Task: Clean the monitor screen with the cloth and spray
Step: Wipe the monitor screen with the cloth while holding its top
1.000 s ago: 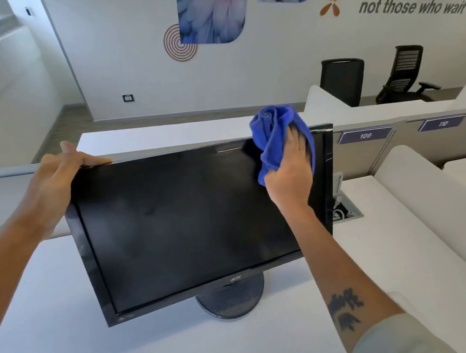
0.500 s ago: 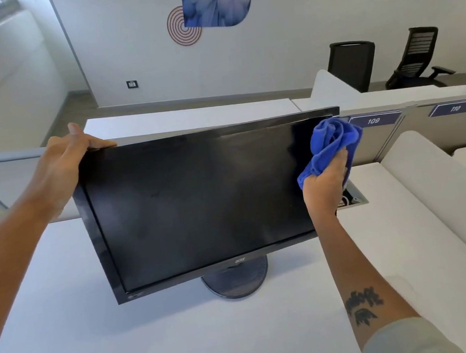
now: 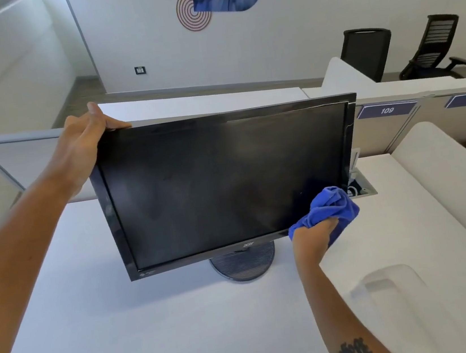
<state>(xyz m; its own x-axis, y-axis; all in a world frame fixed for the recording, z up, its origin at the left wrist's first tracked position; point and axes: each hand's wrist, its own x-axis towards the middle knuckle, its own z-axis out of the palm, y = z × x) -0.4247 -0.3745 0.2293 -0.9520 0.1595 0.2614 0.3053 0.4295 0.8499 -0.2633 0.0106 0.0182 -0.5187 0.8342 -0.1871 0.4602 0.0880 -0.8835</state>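
Note:
A black monitor (image 3: 221, 183) stands tilted on its round base (image 3: 243, 263) in the middle of the white desk (image 3: 147, 341). My left hand (image 3: 84, 139) grips the monitor's top left corner. My right hand (image 3: 312, 238) holds a bunched blue cloth (image 3: 330, 208) pressed against the screen's bottom right corner. A blurred translucent object, possibly the spray bottle (image 3: 388, 286), sits on the desk at the lower right.
A cable port (image 3: 359, 189) is set in the desk right behind the monitor. Grey partition panels (image 3: 391, 128) numbered 109 and 110 run along the back. Two black office chairs (image 3: 404, 47) stand by the far wall.
My right hand has wiped the cloth down the screen's right side, from the top right corner to the bottom right corner. My left hand has stayed on the top left corner.

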